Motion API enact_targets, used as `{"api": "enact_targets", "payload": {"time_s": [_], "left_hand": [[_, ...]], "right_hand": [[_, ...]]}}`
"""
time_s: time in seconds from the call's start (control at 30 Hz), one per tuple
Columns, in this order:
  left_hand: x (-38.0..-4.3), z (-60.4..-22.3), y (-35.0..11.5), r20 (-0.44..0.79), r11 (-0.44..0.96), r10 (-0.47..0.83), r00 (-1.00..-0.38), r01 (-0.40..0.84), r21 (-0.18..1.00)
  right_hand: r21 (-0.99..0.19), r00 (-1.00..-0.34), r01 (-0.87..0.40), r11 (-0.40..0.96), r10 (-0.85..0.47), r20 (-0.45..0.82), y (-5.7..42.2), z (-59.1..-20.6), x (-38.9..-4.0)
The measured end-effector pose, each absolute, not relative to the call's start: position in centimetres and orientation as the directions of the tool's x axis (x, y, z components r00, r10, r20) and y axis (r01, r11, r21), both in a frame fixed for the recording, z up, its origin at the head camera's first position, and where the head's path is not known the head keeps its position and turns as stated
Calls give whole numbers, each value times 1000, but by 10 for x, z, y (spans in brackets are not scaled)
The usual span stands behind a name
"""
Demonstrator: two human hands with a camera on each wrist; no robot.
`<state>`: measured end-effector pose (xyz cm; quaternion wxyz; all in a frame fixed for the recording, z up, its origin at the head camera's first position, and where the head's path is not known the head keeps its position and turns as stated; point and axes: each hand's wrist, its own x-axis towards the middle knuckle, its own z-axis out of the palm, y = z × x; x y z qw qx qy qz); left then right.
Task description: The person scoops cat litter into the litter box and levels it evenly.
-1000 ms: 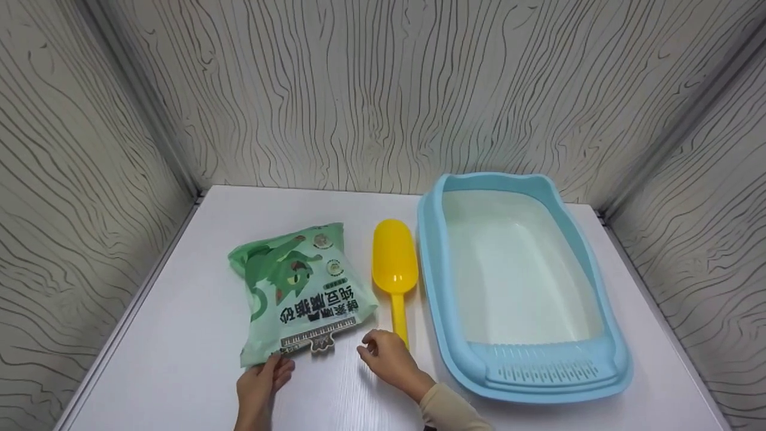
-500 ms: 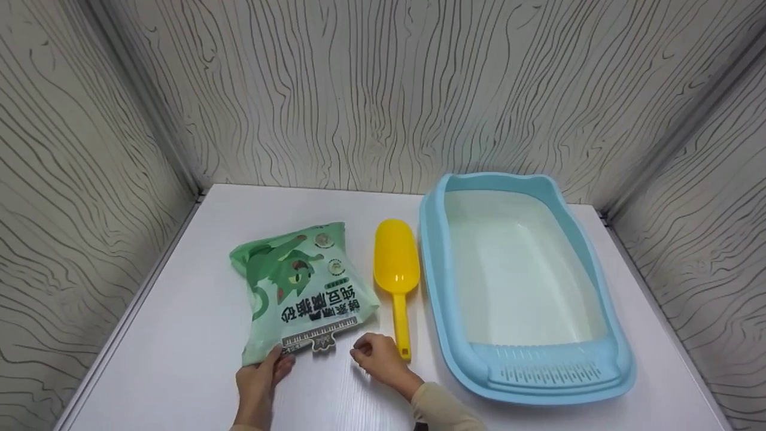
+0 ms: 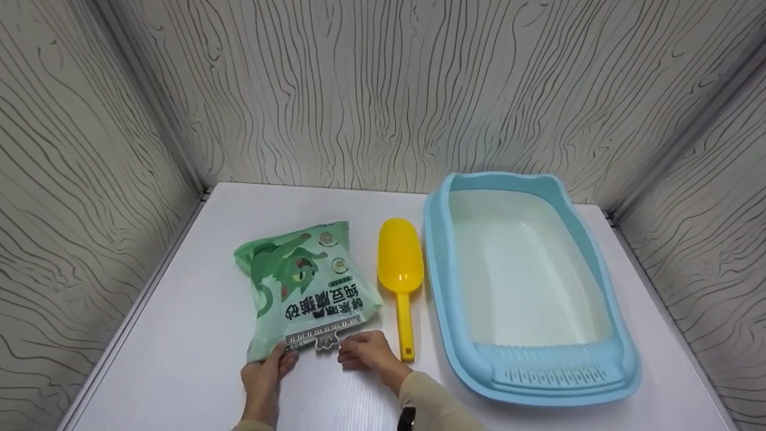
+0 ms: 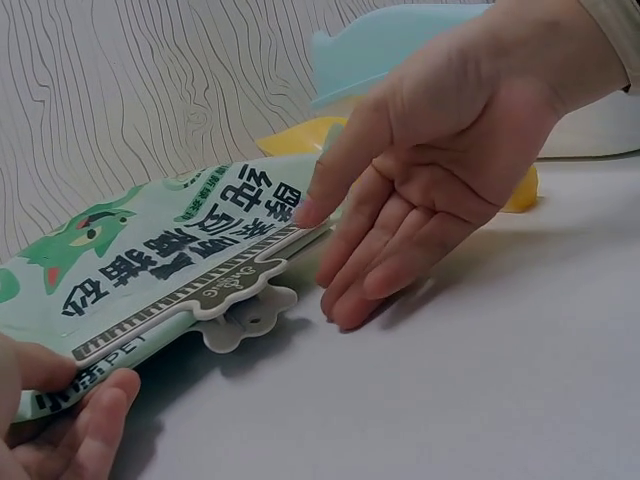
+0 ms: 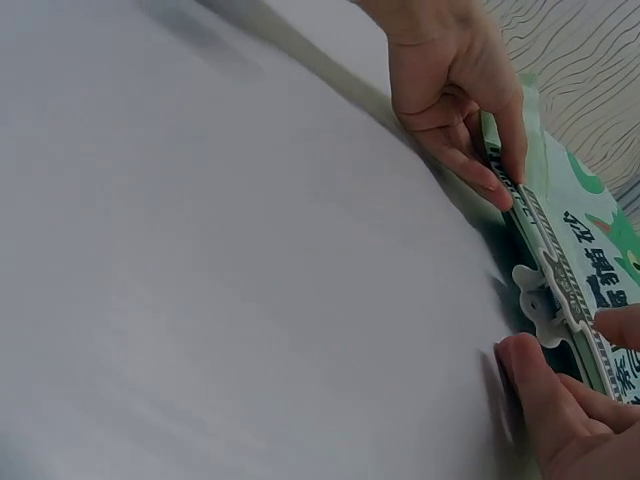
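White tabletop (image 3: 161,335): green bag (image 3: 308,281), left of yellow scoop (image 3: 400,263), is being pinched at near edge by left grip (image 3: 264,374); right grip (image 3: 368,354), fingers loose, holding nothing, is being kept beside clip (image 3: 324,333).

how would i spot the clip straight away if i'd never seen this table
On the white table, find the green bag, left of the yellow scoop and blue tray. Along the bag's near edge sits the clip. Its dark, ruler-striped bar with a scalloped tab sets it apart from the plain scoop and tray.
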<state>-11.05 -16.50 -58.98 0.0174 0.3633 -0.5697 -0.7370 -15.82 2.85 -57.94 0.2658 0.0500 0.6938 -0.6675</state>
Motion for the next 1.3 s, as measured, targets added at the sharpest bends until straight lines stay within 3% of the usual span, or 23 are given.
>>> {"api": "enact_targets", "payload": {"time_s": [0.43,0.8,1.3], "left_hand": [[-129,-589,-162,-508,-404,-429,-747,-344,847],[-142,-595,-166,-465,-425,-424,-777,-282,860],[-145,-598,-170,-449,-389,-413,-792,-292,873]], "right_hand": [[-808,-805,573,-133,-275,-526,12,-587,-174],[-805,-806,575,-147,-267,-528,3,-583,-183],[-804,-824,556,-211,-268,-499,-2,-588,-184]]}}
